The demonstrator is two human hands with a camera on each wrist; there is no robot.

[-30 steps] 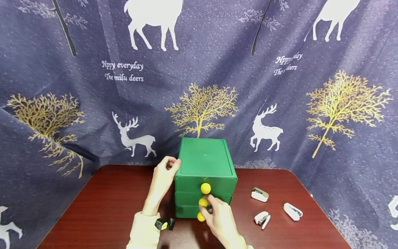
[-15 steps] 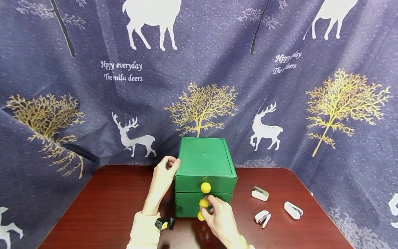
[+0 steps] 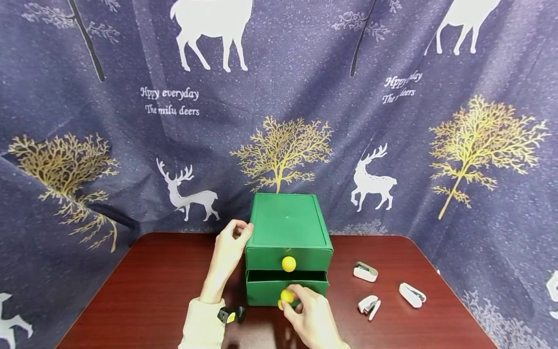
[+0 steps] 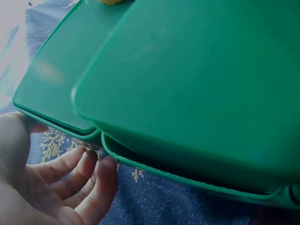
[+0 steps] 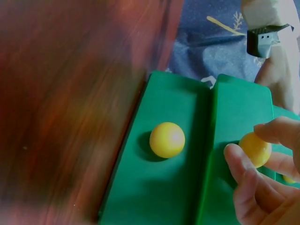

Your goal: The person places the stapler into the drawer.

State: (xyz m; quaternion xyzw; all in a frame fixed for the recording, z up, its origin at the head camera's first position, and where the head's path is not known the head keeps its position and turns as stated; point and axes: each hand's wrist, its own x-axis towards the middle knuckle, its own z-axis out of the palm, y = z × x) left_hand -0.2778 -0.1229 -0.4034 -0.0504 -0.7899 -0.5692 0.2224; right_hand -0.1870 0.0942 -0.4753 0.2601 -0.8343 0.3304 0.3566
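A green three-drawer cabinet (image 3: 287, 220) stands on the table, a round yellow knob on each drawer. My right hand (image 3: 311, 312) pinches the middle knob (image 5: 255, 150) between thumb and fingers. The middle drawer (image 3: 261, 291) is pulled partway out, with a dark gap behind its front. Above it, the top drawer's knob (image 3: 288, 263) is untouched. The bottom knob (image 5: 167, 139) shows fully in the right wrist view, on a drawer that sits further back. My left hand (image 3: 231, 240) rests against the cabinet's left side, its fingertips (image 4: 108, 166) right at the edge in the left wrist view.
Three small white staplers lie on the reddish-brown table (image 3: 165, 281) right of the cabinet: one stapler (image 3: 365, 272) at the back, another stapler (image 3: 369, 306) nearer, a third stapler (image 3: 411, 295) further right. A dark blue deer-print cloth (image 3: 279, 97) hangs behind.
My right hand has drawn the middle drawer out toward me, and a gap has opened beneath the top drawer. The left hand has stayed in place at the cabinet's side.
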